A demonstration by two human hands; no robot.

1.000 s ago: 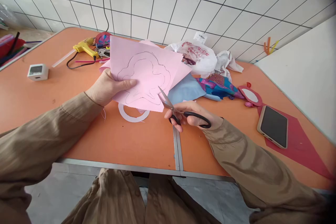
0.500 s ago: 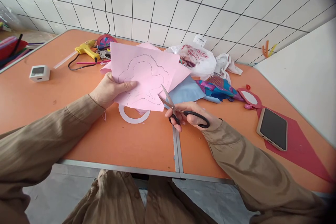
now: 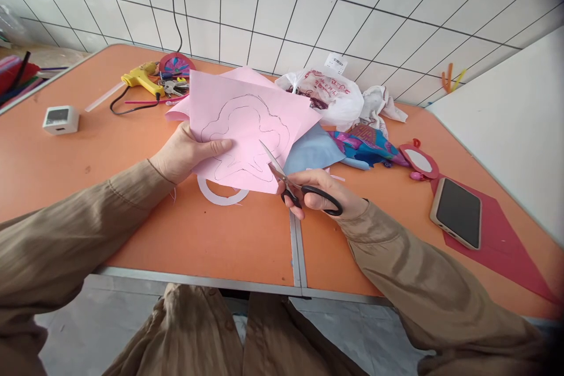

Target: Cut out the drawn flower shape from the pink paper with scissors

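Observation:
My left hand [image 3: 187, 151] grips a pink sheet of paper [image 3: 247, 123] by its left edge and holds it up over the orange table [image 3: 132, 211]. A wavy pencil outline is drawn on the sheet. My right hand [image 3: 315, 194] is closed on black-handled scissors [image 3: 295, 185], fingers through the loops. The blades cut into the sheet's lower right edge, along the drawn line. A white paper ring [image 3: 220, 195] lies on the table just below the sheet.
A yellow glue gun [image 3: 141, 79], keys and a red disc lie at the back left. A white timer [image 3: 60, 119] sits far left. A plastic bag [image 3: 328, 97], blue paper, a colourful toy, a phone [image 3: 457, 212] on red paper lie to the right.
The scissors have moved up and left, with the blades now further into the pink sheet. My left hand has tilted the sheet slightly.

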